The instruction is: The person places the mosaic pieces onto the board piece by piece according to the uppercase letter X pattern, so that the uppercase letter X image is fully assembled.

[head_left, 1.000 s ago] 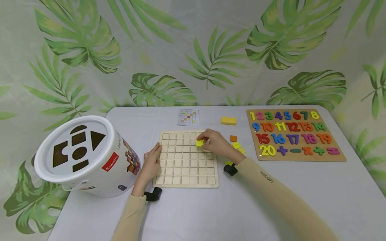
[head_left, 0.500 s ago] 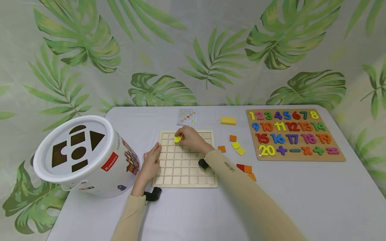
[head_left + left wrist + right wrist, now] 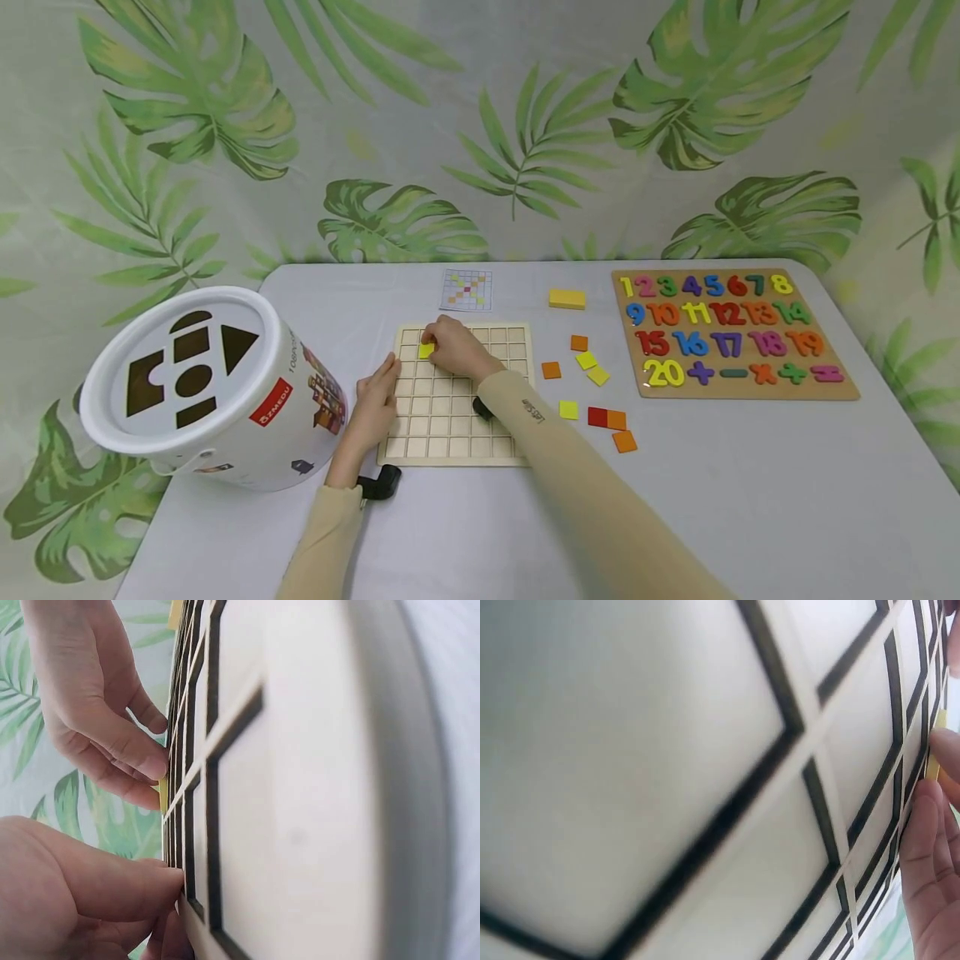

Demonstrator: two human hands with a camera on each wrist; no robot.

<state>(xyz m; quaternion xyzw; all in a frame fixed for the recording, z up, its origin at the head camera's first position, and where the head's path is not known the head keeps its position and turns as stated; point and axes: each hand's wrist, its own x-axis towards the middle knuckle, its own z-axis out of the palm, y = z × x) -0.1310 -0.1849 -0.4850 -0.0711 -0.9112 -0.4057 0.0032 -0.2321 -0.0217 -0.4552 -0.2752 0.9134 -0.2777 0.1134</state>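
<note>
My right hand (image 3: 459, 346) pinches a yellow square tile (image 3: 426, 351) over the upper left cells of the wooden grid board (image 3: 438, 447). In the right wrist view, a thumb and fingers (image 3: 928, 885) hold the yellow tile (image 3: 941, 720) right at the grid's surface. My left hand (image 3: 375, 406) holds the board's left edge. The left wrist view shows its thumb (image 3: 142, 889) on the edge, with the other fingers partly hidden below it. Part of the board lies hidden under my right forearm.
Several loose tiles lie right of the board, among them a red tile (image 3: 597, 417) and an orange one (image 3: 551, 370). A pattern card (image 3: 467, 289) and a yellow block (image 3: 567, 299) sit behind. A white bucket (image 3: 202, 467) stands left, a number puzzle (image 3: 738, 387) right.
My right hand has carried the yellow tile leftward across the board, from the right-hand columns to the upper left. Loose tiles under its arm have come into view. The left hand stays put.
</note>
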